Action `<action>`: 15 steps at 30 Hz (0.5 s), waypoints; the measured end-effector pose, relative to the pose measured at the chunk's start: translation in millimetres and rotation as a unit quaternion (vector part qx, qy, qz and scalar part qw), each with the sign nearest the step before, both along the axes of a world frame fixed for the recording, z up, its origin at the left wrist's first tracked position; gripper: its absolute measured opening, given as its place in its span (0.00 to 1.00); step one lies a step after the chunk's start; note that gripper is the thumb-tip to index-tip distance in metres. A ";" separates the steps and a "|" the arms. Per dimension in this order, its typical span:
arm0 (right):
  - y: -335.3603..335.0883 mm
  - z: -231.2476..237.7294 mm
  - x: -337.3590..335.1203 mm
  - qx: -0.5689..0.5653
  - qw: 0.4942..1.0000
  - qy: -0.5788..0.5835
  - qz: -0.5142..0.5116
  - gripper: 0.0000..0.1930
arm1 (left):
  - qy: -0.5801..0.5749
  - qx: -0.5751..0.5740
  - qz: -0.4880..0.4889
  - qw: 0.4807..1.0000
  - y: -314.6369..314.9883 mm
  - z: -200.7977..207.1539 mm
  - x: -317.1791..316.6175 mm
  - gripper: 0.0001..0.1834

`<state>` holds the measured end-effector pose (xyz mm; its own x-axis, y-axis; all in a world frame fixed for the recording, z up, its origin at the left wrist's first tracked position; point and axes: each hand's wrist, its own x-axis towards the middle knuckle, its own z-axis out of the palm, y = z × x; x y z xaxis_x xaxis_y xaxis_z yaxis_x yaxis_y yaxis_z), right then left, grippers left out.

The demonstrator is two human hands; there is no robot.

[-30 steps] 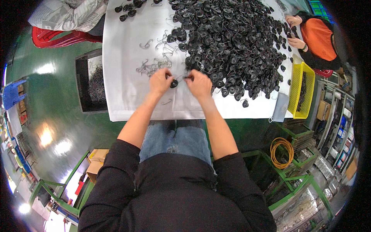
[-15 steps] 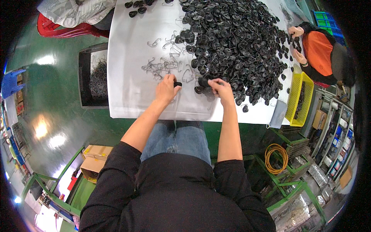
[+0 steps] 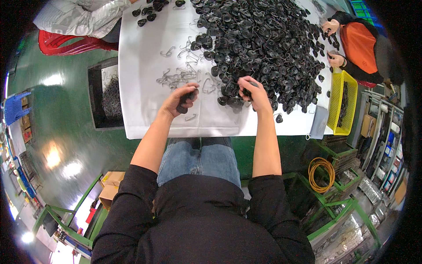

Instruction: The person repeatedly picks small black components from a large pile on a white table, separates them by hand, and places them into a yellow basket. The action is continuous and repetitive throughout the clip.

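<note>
My left hand (image 3: pixel 175 102) is closed around a black rubber-looking disc (image 3: pixel 185 102), above the near part of the white-covered table (image 3: pixel 151 115). Fingers curled, my right hand (image 3: pixel 258 96) holds another black disc (image 3: pixel 247 91) at the near left edge of a large pile of black discs with wire hooks (image 3: pixel 263 48). Loose bent wire hooks (image 3: pixel 178 78) lie scattered just beyond my left hand, and a single hook (image 3: pixel 190 117) lies beside it. The fingers partly cover both held pieces, so their full shape is hidden.
On the left, a black crate (image 3: pixel 94 99) holds many wire pieces, near a red chair (image 3: pixel 66 44) with a person in grey. At the right, a co-worker in an orange vest (image 3: pixel 359 46) handles discs beside a yellow basket (image 3: pixel 348 105). A small group of discs (image 3: pixel 149 11) lies at the far left.
My left hand has moved left and turned, showing the black disc in its fingers. My right hand has drawn slightly right and curled around a disc. The whole view has shifted slightly.
</note>
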<state>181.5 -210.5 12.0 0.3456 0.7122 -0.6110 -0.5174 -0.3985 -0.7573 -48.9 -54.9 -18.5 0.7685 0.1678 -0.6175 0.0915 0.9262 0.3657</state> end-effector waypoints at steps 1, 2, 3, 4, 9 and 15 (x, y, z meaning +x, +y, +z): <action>9.4 -4.6 -2.8 -0.025 0.989 -0.137 0.053 0.09 | -0.082 -0.033 0.019 0.996 3.4 0.0 0.0 0.10; 18.1 -8.9 -6.4 -0.037 0.956 -0.272 0.106 0.10 | -0.113 -0.039 0.025 0.993 5.0 -0.1 0.7 0.10; 27.3 -13.2 -9.6 -0.075 0.903 -0.397 0.145 0.12 | -0.126 -0.041 0.035 0.991 7.1 0.0 1.6 0.10; 36.2 -17.7 -15.7 -0.112 0.831 -0.514 0.182 0.14 | -0.139 -0.042 0.046 0.988 8.5 0.3 3.1 0.11; 82.4 -37.1 -52.6 -0.223 0.759 -0.580 0.195 0.11 | -0.088 0.004 0.030 0.996 12.0 6.4 7.3 0.10; 83.1 -39.4 -78.8 -0.198 0.803 -0.533 0.180 0.09 | 0.140 0.180 0.002 0.974 17.4 12.1 -9.7 0.07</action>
<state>102.7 -127.4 -27.3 0.6381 0.7056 -0.3081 0.5424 -0.6959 -0.4707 -58.6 -37.5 -6.4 0.5776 0.4145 -0.7033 0.2312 0.7432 0.6279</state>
